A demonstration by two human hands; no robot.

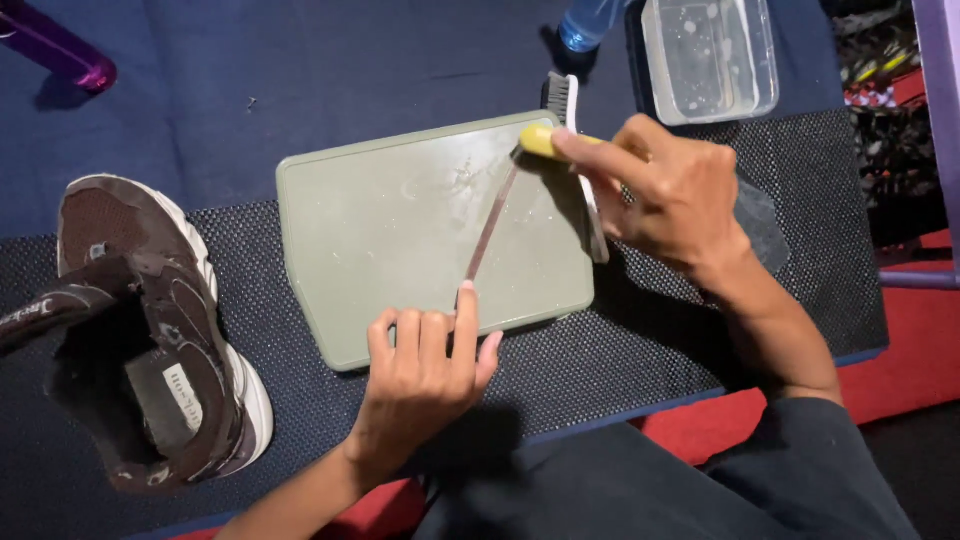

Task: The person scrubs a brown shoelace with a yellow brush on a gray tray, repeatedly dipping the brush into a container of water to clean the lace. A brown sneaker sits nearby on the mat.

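1. Scrubbing a flat brown shoelace (491, 228) stretched across the grey-green plastic tray (370, 230), I judge.
2. My left hand (425, 375) pins its near end with curled fingers; my right hand (665, 185) grips a yellow-handled brush (540, 140).
3. Next, I'd stroke along it, keeping tension.
4. Brown sneaker (160, 330) sits left.

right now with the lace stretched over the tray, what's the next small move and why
Probably a short rub of the yellow bar down the lace. The right hand presses the bar on the lace's far end, the left hand pins the near end on the green tray, so the lace lies taut and flat.
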